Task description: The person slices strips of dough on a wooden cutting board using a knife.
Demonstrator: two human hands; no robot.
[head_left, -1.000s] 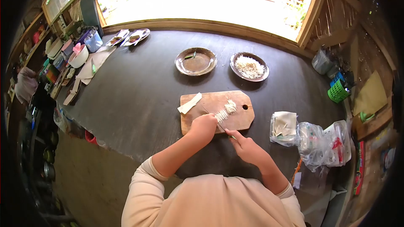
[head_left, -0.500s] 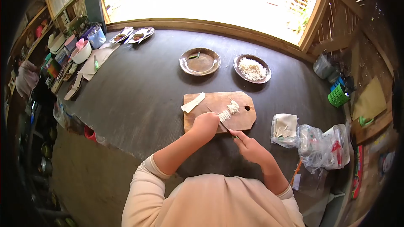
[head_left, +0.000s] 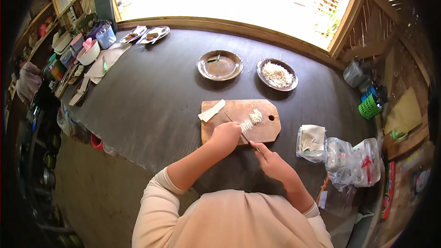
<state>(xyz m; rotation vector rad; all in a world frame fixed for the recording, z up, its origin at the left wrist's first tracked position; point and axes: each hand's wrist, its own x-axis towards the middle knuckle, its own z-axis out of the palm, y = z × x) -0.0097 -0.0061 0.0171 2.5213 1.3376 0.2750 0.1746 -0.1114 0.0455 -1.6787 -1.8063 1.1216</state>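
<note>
A wooden cutting board [head_left: 264, 132] with a hole at its right end lies on the dark table. My left hand [head_left: 226, 137] is closed over its middle, fingers curled down on pale food that they mostly hide. Thin white shreds [head_left: 246, 125] lie beside its fingertips, and a small heap of shreds [head_left: 255, 116] sits to their right. In my right hand [head_left: 274, 164] is the handle of a knife [head_left: 245, 139]; the blade slants up and left across the board, close by my left fingers. A flat pale piece of food [head_left: 212, 110] rests at the board's upper left.
Beyond the board stand a brown plate [head_left: 220, 77] with green chillies and a brown bowl [head_left: 294, 85] of white shreds. Plastic bags [head_left: 342, 158] lie at right, near a green basket [head_left: 369, 108]. Containers [head_left: 88, 55] crowd the far left, where a person [head_left: 30, 82] is partly visible.
The camera view has shifted slightly. Both hands, the knife and the food keep nearly the same places on the board.
</note>
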